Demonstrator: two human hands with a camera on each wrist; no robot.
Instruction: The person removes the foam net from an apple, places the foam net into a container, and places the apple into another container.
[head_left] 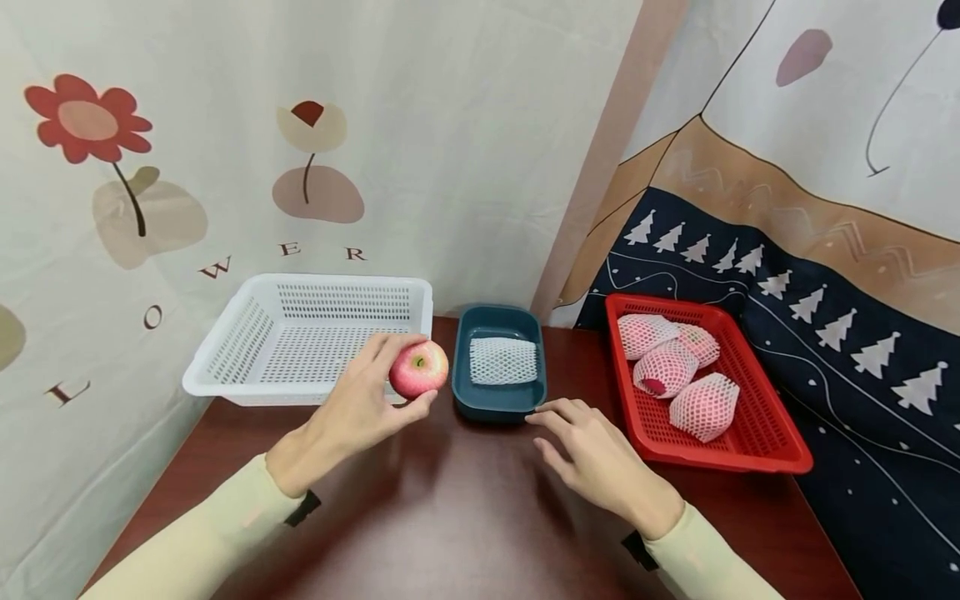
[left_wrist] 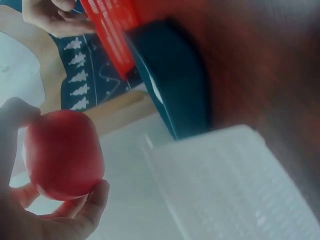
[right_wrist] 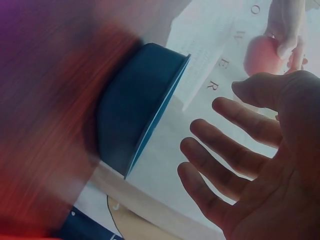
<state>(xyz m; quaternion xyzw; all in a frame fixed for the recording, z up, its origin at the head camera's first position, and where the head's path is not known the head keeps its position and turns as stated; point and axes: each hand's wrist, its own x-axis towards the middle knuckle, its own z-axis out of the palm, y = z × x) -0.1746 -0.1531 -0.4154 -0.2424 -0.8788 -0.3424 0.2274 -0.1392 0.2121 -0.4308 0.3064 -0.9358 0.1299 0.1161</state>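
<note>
My left hand [head_left: 367, 396] grips a bare pink-red apple [head_left: 418, 369] between thumb and fingers, held up by the right end of the white basket [head_left: 225, 385]. In the left wrist view the apple [left_wrist: 65, 155] sits between the thumb and curled fingertips. My right hand [head_left: 592, 454] holds nothing; its fingers are spread and slightly bent near the front right corner of the dark teal bin [head_left: 498, 408]. Whether they touch the bin cannot be told from the head view; in the right wrist view the fingers [right_wrist: 225, 175] stand apart from it. Inside the bin lies a white foam net [head_left: 502, 361].
A red basket [head_left: 750, 454] on the right holds several apples in foam nets [head_left: 705, 407]. All the containers stand on a dark red-brown table [head_left: 465, 517]. Printed cloth [head_left: 480, 167] hangs behind them and along the right side.
</note>
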